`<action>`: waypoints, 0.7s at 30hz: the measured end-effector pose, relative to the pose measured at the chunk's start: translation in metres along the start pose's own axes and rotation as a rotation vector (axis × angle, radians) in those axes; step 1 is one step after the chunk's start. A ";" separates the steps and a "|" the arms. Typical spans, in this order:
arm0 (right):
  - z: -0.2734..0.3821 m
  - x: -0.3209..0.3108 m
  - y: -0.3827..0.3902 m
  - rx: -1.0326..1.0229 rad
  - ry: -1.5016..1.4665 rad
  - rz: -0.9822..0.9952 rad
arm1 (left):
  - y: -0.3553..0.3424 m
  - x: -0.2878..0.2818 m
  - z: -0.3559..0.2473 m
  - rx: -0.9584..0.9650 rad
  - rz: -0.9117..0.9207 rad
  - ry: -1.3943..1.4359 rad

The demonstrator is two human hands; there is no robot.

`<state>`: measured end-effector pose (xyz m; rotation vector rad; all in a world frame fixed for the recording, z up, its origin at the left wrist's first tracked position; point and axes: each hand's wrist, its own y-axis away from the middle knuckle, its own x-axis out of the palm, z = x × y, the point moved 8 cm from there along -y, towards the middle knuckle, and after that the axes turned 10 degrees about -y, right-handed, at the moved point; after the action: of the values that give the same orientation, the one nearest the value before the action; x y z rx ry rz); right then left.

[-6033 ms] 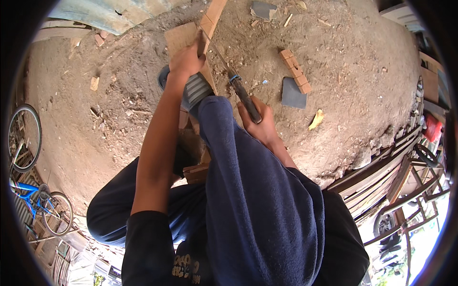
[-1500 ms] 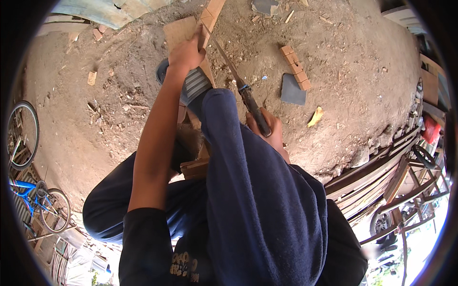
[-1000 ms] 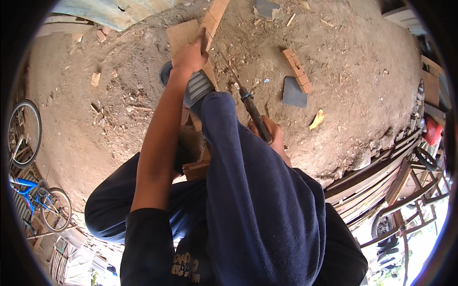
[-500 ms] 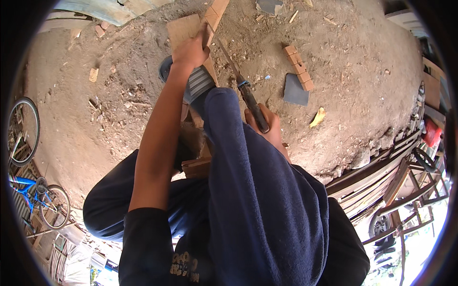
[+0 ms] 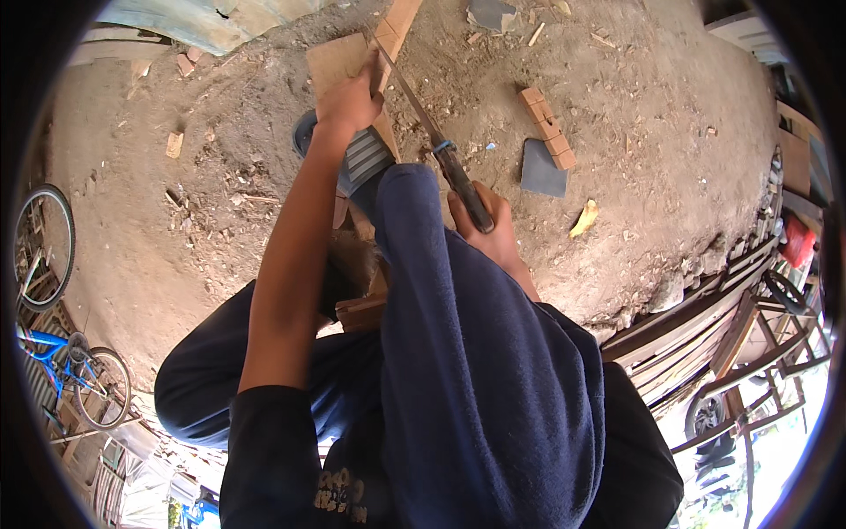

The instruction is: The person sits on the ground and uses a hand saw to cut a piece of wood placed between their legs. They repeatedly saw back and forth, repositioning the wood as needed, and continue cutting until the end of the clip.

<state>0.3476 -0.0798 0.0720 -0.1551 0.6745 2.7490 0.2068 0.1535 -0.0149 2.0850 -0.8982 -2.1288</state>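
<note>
My right hand [image 5: 487,222] is closed around the dark handle of a handsaw [image 5: 418,108], with a blue band where the handle meets the narrow blade. The blade's far end lies at the edge of a long wooden strip [image 5: 398,25] marked with cross lines. My left hand [image 5: 348,102] presses on the strip with its fingers bent over it, close to the blade tip. Under that hand is a flat wooden board [image 5: 337,60]. A foot in a dark ridged sandal [image 5: 367,157] rests beside the strip, below my left hand.
Notched wooden blocks [image 5: 547,129] lie on the dirt floor at right, partly over a dark square sheet [image 5: 544,169]. A yellowish scrap [image 5: 585,218] is nearby. A blue bicycle [image 5: 53,357] stands at the left rim. Stacked planks [image 5: 679,339] fill the lower right.
The saw and my right hand have slid forward and slightly left, so the blade reaches further across the wooden strip. My left hand stays on the strip.
</note>
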 end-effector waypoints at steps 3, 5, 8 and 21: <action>-0.008 -0.005 0.009 0.003 0.016 0.001 | 0.006 -0.006 -0.006 0.003 0.015 -0.003; -0.011 -0.005 0.014 0.008 -0.002 -0.003 | 0.004 -0.008 0.001 0.031 -0.071 0.048; 0.009 0.002 -0.001 -0.065 0.044 0.010 | 0.002 -0.001 -0.001 0.039 -0.066 0.062; 0.003 0.001 -0.004 0.050 -0.012 0.028 | 0.001 -0.003 -0.003 0.015 -0.013 0.000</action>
<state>0.3484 -0.0748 0.0724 -0.1194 0.7468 2.7543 0.2094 0.1525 -0.0110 2.1033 -0.9064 -2.1351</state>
